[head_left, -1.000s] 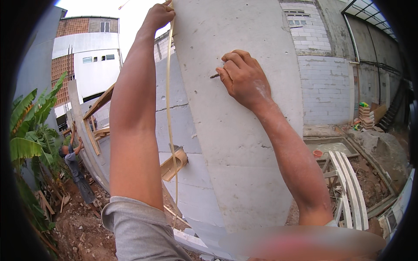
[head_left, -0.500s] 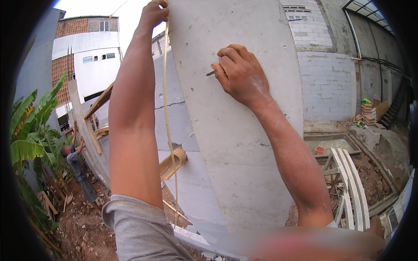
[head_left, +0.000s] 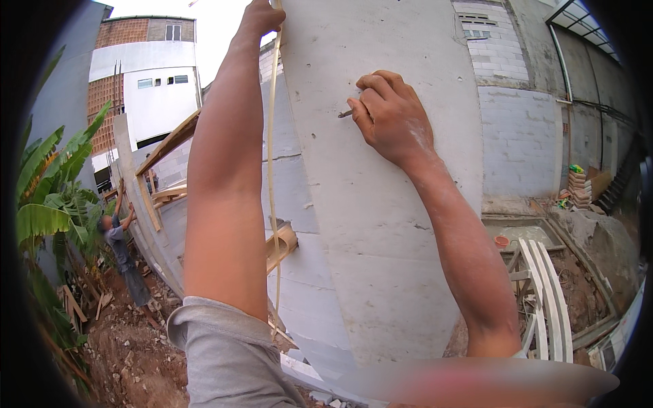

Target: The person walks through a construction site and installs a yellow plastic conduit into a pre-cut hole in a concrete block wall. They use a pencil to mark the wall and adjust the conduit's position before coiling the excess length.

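Note:
High up at the picture's top edge, my left hand [head_left: 262,18] is closed round a thin, yellowish, see-through hose [head_left: 271,129] at the left edge of a grey concrete column [head_left: 371,177]. The hose hangs down past my forearm, in front of a paler block wall. My right hand [head_left: 394,115] is closed against the column's face, to the right of the hose. Between its thumb and fingers is a short, dark pencil-like stick [head_left: 345,114], its tip pointing left. The rest of the stick is hidden in the hand.
A cut pipe end [head_left: 282,246] juts from the block wall behind the hose. At far left another person [head_left: 122,255] reaches up at leaning boards [head_left: 136,183], near banana plants [head_left: 44,204]. To the right stand a pale curved frame [head_left: 544,292], a red bucket [head_left: 501,241] and stacked bags [head_left: 579,189].
The whole scene has shifted a little to the right in the picture. My hands keep about the same places on the column, still holding the hose and the stick.

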